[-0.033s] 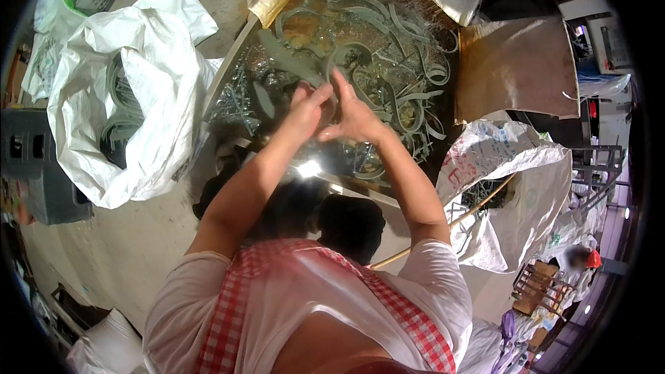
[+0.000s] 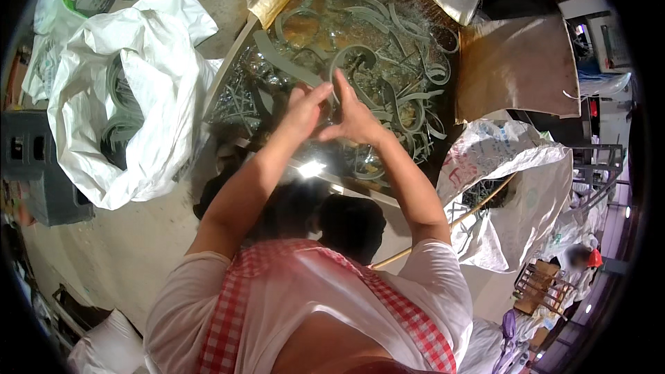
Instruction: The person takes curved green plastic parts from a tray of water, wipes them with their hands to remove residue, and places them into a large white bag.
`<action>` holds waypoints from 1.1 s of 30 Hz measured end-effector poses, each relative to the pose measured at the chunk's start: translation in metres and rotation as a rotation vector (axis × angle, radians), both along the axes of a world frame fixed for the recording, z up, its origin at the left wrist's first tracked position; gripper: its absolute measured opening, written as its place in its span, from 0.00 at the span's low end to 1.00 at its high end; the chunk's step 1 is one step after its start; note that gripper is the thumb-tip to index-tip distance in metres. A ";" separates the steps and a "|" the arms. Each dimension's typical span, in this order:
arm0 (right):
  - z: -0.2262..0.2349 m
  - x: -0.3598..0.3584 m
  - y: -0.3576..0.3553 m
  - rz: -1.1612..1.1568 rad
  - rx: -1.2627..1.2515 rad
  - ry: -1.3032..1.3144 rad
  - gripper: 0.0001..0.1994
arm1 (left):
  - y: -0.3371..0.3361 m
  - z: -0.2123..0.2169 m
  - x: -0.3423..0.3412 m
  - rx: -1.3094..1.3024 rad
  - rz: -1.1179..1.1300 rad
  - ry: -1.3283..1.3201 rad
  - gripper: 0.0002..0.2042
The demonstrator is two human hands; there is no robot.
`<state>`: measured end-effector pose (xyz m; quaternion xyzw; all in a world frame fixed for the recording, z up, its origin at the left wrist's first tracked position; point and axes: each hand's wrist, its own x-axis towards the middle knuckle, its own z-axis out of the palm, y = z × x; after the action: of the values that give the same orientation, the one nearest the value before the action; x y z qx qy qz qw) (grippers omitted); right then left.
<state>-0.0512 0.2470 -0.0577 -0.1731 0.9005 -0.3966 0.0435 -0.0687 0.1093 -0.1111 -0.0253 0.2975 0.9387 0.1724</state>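
Both my hands are close together over a wet tub (image 2: 223, 83) of curled grey-green strips. My left hand (image 2: 303, 112) is closed, its thumb and fingers pinched on a flat grey-green strip (image 2: 280, 60) that reaches away to the upper left. Fingers extended and thumb apart, my right hand (image 2: 355, 116) is just to the right of it. Its fingertips lie against a curled strip (image 2: 355, 48) that loops above them. Whether these two strips are one piece is hidden by my hands.
On the left stands an open white woven sack (image 2: 83, 111) with coiled strips inside, beside a dark plastic crate (image 2: 45, 166). Another white sack (image 2: 533, 194) holds dark scraps at the right, with a thin stick (image 2: 460, 220) across it. A brown board (image 2: 516, 69) borders the tub's right side.
The flat strip at my left hand was smeared by motion and now shows sharply, a little farther to the left. My hands have hardly moved.
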 end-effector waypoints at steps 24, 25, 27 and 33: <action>-0.014 0.002 0.103 -0.024 0.043 -0.152 0.14 | -0.040 0.029 -0.027 -0.757 0.067 0.092 0.13; -0.006 -0.006 0.099 0.117 0.206 -0.022 0.14 | -0.030 0.019 -0.018 -0.847 0.050 0.364 0.14; 0.016 -0.014 0.083 0.218 0.403 -0.038 0.14 | -0.017 0.009 -0.003 -1.187 0.055 0.813 0.16; 0.028 -0.031 0.052 0.299 0.339 0.247 0.15 | -0.006 0.036 0.009 -1.048 -0.504 0.683 0.13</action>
<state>-0.0818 0.2995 -0.0292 -0.3417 0.9170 -0.2051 0.0198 -0.0602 0.1038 -0.0754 0.2629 0.7484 0.5565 0.2473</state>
